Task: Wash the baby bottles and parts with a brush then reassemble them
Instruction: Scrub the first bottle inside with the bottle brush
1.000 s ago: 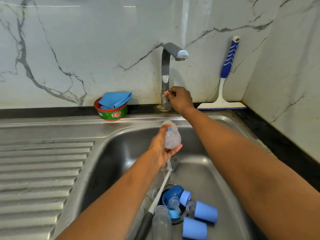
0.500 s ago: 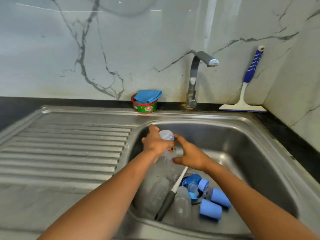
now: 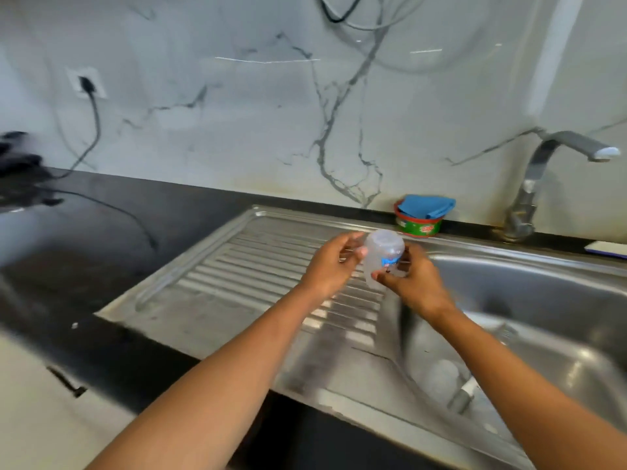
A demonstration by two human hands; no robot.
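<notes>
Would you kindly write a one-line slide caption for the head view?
Left hand and right hand hold a clear baby bottle over the drainboard beside the sink.

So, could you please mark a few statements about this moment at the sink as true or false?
1. The left hand and the right hand both hold the clear baby bottle. True.
2. The bottle is held directly under the tap. False: it is well to the tap's left, over the ribbed drainboard.
3. A blue cloth lies on the green tub by the wall. True.
4. The wall socket is unused. False: a black plug with a cable sits in it.
5. The right hand holds the bottle brush. False: the brush lies in the basin.
</notes>
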